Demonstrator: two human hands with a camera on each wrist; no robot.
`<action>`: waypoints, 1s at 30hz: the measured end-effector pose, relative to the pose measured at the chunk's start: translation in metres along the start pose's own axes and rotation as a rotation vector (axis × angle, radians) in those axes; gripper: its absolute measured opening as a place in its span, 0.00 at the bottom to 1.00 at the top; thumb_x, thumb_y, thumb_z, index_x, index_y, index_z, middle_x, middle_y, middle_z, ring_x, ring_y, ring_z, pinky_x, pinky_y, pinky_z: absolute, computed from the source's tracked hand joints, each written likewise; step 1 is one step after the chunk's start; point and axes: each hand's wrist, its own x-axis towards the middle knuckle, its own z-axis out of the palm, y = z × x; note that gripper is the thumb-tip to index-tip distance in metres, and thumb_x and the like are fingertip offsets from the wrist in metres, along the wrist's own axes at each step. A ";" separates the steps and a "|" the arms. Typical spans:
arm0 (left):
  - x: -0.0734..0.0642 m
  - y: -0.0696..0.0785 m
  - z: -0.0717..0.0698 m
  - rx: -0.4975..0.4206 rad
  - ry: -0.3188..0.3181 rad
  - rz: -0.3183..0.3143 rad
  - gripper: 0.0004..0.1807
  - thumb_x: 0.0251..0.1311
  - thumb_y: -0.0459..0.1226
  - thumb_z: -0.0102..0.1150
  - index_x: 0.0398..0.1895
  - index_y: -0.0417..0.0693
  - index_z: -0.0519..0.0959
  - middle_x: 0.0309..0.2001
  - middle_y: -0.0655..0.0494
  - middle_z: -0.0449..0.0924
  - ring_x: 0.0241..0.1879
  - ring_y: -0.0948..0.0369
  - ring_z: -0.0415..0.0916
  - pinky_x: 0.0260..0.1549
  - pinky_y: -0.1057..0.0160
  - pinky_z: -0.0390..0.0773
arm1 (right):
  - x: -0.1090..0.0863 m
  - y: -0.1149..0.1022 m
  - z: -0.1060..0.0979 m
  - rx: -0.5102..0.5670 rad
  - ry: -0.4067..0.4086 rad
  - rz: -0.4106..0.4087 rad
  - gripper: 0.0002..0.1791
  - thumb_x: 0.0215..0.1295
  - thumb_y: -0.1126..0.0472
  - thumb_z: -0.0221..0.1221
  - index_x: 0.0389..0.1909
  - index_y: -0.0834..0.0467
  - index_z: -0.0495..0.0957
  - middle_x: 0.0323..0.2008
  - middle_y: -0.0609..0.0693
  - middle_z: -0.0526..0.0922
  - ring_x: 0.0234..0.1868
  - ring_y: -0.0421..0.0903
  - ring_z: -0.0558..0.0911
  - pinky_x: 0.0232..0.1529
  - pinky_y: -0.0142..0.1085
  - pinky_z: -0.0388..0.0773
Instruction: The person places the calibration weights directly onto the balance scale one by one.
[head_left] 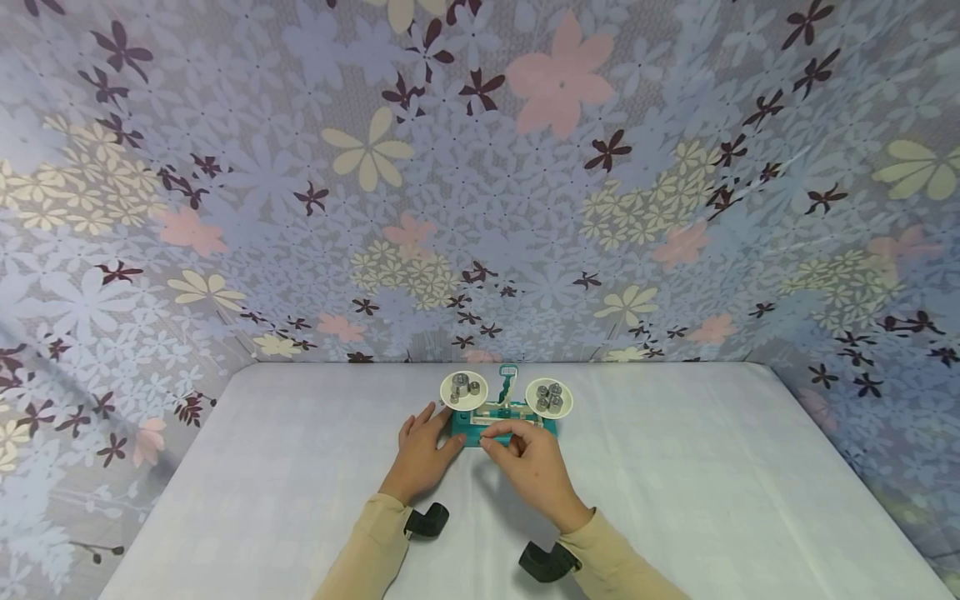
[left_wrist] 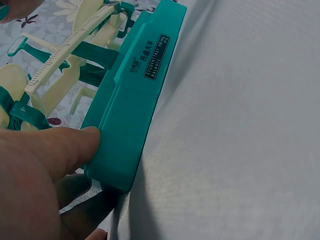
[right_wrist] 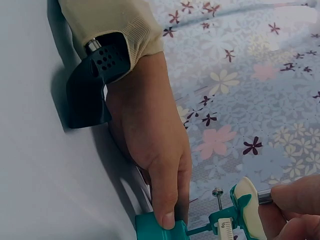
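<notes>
A teal and cream tray balance (head_left: 459, 439) stands at the table's back edge. My left hand (head_left: 420, 457) grips the left end of its base, thumb on the front and fingers round the end, as the left wrist view shows. Before the base, the thumb and index fingertips of my right hand (head_left: 528, 467) come close together in a pinching pose; whether something small is between them I cannot tell. The left pan (head_left: 465, 405) bears three metal weights (head_left: 461, 382), the right pan (head_left: 562, 410) several more (head_left: 555, 389). In the right wrist view, fingers overlap a metal cylinder (right_wrist: 265, 196) at a pan.
A pale cloth covers the table (head_left: 712, 483). Flower-patterned fabric (head_left: 480, 208) rises directly behind the balance and along both sides. A black camera mount (head_left: 429, 522) sits at the left wrist, another (head_left: 547, 562) at the right, both low over the cloth.
</notes>
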 end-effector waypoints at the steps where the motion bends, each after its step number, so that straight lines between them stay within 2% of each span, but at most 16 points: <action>1: 0.000 0.000 0.000 0.002 0.001 0.002 0.31 0.62 0.48 0.52 0.65 0.42 0.65 0.63 0.50 0.67 0.68 0.50 0.51 0.64 0.44 0.41 | 0.000 0.000 0.000 -0.004 0.000 -0.002 0.07 0.57 0.58 0.64 0.35 0.56 0.83 0.09 0.45 0.65 0.11 0.37 0.61 0.11 0.29 0.59; 8: 0.000 -0.001 0.001 0.004 0.002 0.003 0.32 0.62 0.49 0.52 0.66 0.42 0.64 0.64 0.51 0.67 0.69 0.51 0.51 0.65 0.44 0.40 | 0.003 0.000 -0.001 -0.028 -0.007 0.008 0.06 0.58 0.59 0.63 0.35 0.54 0.83 0.09 0.45 0.65 0.11 0.38 0.61 0.12 0.29 0.59; 18: 0.000 0.000 0.000 0.006 0.011 0.015 0.31 0.62 0.48 0.53 0.65 0.41 0.65 0.63 0.49 0.67 0.68 0.49 0.52 0.64 0.43 0.42 | 0.006 -0.008 -0.001 0.001 -0.013 0.032 0.05 0.58 0.59 0.63 0.36 0.52 0.83 0.09 0.48 0.64 0.10 0.38 0.60 0.12 0.29 0.58; 24: 0.000 0.000 -0.001 0.002 0.011 0.016 0.31 0.62 0.48 0.53 0.65 0.42 0.65 0.63 0.50 0.68 0.68 0.49 0.52 0.64 0.43 0.42 | 0.011 -0.002 0.001 -0.022 0.005 0.006 0.07 0.59 0.56 0.63 0.37 0.52 0.83 0.10 0.49 0.65 0.11 0.40 0.61 0.12 0.30 0.59; 30: 0.000 0.000 0.000 0.003 0.005 0.014 0.32 0.62 0.48 0.52 0.66 0.42 0.64 0.63 0.50 0.67 0.68 0.51 0.51 0.64 0.44 0.41 | 0.016 -0.002 0.002 -0.026 0.034 -0.016 0.07 0.58 0.58 0.63 0.37 0.54 0.83 0.10 0.50 0.66 0.11 0.39 0.62 0.12 0.29 0.59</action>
